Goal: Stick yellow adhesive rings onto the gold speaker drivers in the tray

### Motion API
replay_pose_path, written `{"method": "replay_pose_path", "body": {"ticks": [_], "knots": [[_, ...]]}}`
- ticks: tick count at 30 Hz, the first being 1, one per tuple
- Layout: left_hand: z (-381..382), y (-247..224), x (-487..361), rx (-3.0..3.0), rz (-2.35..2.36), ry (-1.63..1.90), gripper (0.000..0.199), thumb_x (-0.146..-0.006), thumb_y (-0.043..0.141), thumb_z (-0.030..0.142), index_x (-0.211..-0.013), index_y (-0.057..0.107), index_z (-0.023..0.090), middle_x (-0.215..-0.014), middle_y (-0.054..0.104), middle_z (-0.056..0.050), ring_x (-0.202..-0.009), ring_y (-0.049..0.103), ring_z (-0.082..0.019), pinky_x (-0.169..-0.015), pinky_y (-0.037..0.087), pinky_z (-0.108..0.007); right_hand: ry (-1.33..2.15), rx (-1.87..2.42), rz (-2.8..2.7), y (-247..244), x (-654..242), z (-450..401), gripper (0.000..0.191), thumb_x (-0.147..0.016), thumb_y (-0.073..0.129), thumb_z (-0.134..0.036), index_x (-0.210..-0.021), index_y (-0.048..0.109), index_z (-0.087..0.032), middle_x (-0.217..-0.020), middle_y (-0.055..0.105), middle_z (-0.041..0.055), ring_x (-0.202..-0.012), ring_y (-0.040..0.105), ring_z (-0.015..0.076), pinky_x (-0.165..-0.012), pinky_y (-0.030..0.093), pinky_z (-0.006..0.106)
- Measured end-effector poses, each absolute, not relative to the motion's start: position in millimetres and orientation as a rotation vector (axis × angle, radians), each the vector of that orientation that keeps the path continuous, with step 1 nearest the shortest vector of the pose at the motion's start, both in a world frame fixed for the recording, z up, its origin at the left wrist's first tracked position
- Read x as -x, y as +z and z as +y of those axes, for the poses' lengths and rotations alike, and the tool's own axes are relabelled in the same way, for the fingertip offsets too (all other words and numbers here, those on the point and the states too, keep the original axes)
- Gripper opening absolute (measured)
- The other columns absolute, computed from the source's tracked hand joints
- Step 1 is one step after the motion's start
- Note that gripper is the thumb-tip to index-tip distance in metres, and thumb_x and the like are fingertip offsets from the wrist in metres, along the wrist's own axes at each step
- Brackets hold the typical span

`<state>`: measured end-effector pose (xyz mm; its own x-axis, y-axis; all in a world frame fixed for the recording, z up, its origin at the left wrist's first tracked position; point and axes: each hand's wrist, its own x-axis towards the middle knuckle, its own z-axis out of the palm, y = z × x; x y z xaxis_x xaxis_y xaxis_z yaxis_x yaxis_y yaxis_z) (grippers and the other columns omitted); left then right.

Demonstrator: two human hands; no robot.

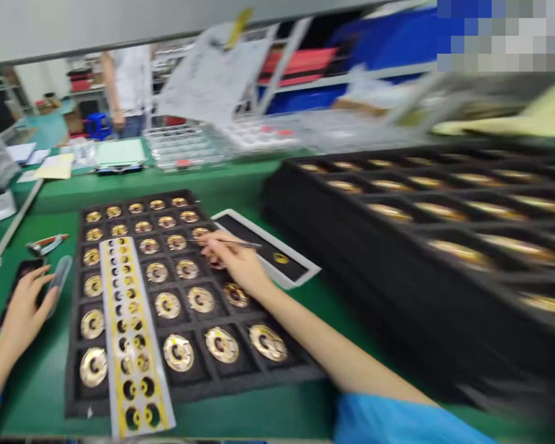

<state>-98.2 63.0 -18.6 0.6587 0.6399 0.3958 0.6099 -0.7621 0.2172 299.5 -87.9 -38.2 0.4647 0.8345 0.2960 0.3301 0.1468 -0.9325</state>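
Note:
My right hand [240, 262] is closed around thin metal tweezers [248, 244], over the right side of a black foam tray [198, 390]. Round gold metal parts [178, 353] sit in the tray's compartments. Across the tray's left part lies a white and yellow strip [141, 345] with two rows of small black-and-yellow pieces. Beyond my right hand is a white-framed black panel [300, 279] with a small yellow ring mark [280, 258]. My left hand [24, 308], fingers spread, rests by a dark phone [22, 274] and a clear plastic piece [63, 275].
A tall stack of black foam trays [314, 265] with gold parts stands on the right. Orange-handled pliers [47, 243] lie at left on the green table [240, 200]. Clear plastic trays [185, 147] and a clipboard [119, 153] are behind. A person [132, 83] stands farther back.

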Motion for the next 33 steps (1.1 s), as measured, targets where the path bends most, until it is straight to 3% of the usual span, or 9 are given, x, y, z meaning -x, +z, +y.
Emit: {"method": "replay_pose_path", "body": {"ticks": [2, 6, 9, 12, 15, 19, 24, 29, 33], "knots": [[50, -11, 84, -2.765, 1.059, 0.672, 0.028, -0.097, 0.038, 0.037, -0.107, 0.056, 0.017, -0.121, 0.057, -0.015, -0.116, 0.054, -0.030, -0.100, 0.044, -0.054, 0.505, 1.458, -1.080, -37, -299, -91, 0.037, -0.076, 0.067, -0.057, -0.080, 0.063, -0.020, -0.068, 0.063, 0.0007, -0.054, 0.058, 0.0134, -0.048, 0.049, 0.027], [31, 1, 54, -2.742, 1.008, 0.493, 0.026, -0.096, 0.042, 0.034, -0.109, 0.060, 0.020, -0.129, 0.056, -0.009, -0.124, 0.051, -0.022, -0.108, 0.041, -0.042, 0.518, 1.538, -1.084, -31, -295, -97, 0.030, -0.072, 0.075, -0.050, -0.070, 0.060, -0.024, -0.058, 0.063, 0.0041, -0.049, 0.060, 0.0161, -0.046, 0.049, 0.028], [20, 9, 35, -2.795, 0.774, 0.348, 0.028, -0.097, 0.043, 0.031, -0.114, 0.058, 0.015, -0.132, 0.054, -0.014, -0.129, 0.047, -0.026, -0.110, 0.038, -0.046, 0.568, 1.592, -1.175, -26, -290, -102, 0.027, -0.069, 0.078, -0.048, -0.066, 0.064, -0.026, -0.057, 0.064, 0.0057, -0.049, 0.062, 0.0186, -0.048, 0.051, 0.031], [14, 9, 23, -2.778, 0.690, 0.264, 0.041, -0.096, 0.048, 0.039, -0.127, 0.049, 0.013, -0.142, 0.045, -0.018, -0.138, 0.036, -0.030, -0.111, 0.035, -0.051, 0.581, 1.667, -1.251, -26, -294, -107, 0.022, -0.070, 0.076, -0.050, -0.072, 0.070, -0.030, -0.067, 0.070, 0.0072, -0.059, 0.067, 0.0227, -0.059, 0.056, 0.038], [12, 1, 18, -2.740, 0.654, 0.202, 0.061, -0.093, 0.049, 0.052, -0.140, 0.036, 0.014, -0.154, 0.028, -0.020, -0.147, 0.017, -0.032, -0.116, 0.023, -0.055, 0.507, 1.762, -1.123, -32, -310, -111, 0.023, -0.068, 0.078, -0.052, -0.078, 0.073, -0.032, -0.080, 0.073, 0.0090, -0.073, 0.070, 0.0261, -0.071, 0.056, 0.043], [12, -9, 15, -2.792, 0.412, 0.030, 0.074, -0.092, 0.044, 0.060, -0.148, 0.025, 0.017, -0.159, 0.014, -0.019, -0.149, -0.001, -0.035, -0.117, 0.007, -0.062, 0.522, 1.754, -0.927, -44, -331, -111, 0.036, -0.057, 0.082, -0.059, -0.072, 0.071, -0.028, -0.072, 0.072, 0.0110, -0.069, 0.071, 0.0280, -0.068, 0.055, 0.044], [13, -15, 21, -2.865, 0.300, -0.071, 0.080, -0.092, 0.042, 0.063, -0.151, 0.016, 0.016, -0.159, 0.014, -0.017, -0.148, 0.001, -0.035, -0.118, 0.006, -0.061, 0.552, 1.714, -0.831, -53, -325, -112, 0.048, -0.056, 0.076, -0.067, -0.081, 0.069, -0.027, -0.072, 0.073, 0.0062, -0.068, 0.070, 0.0248, -0.067, 0.057, 0.040], [14, -11, 40, -2.882, 0.294, -0.086, 0.085, -0.089, 0.047, 0.064, -0.153, 0.012, 0.019, -0.160, 0.011, -0.016, -0.148, 0.003, -0.036, -0.118, 0.011, -0.059, 0.647, 1.747, -0.786, -51, -302, -118, 0.040, -0.061, 0.076, -0.058, -0.085, 0.070, -0.027, -0.076, 0.073, 0.0033, -0.069, 0.070, 0.0198, -0.064, 0.056, 0.030], [15, -8, 52, -2.889, 0.312, -0.134, 0.086, -0.089, 0.049, 0.062, -0.153, 0.012, 0.019, -0.160, 0.011, -0.016, -0.148, 0.003, -0.035, -0.118, 0.011, -0.059, 0.698, 1.764, -0.754, -45, -289, -118, 0.037, -0.061, 0.076, -0.055, -0.085, 0.070, -0.027, -0.076, 0.073, 0.0031, -0.071, 0.069, 0.0198, -0.068, 0.056, 0.031]]}}
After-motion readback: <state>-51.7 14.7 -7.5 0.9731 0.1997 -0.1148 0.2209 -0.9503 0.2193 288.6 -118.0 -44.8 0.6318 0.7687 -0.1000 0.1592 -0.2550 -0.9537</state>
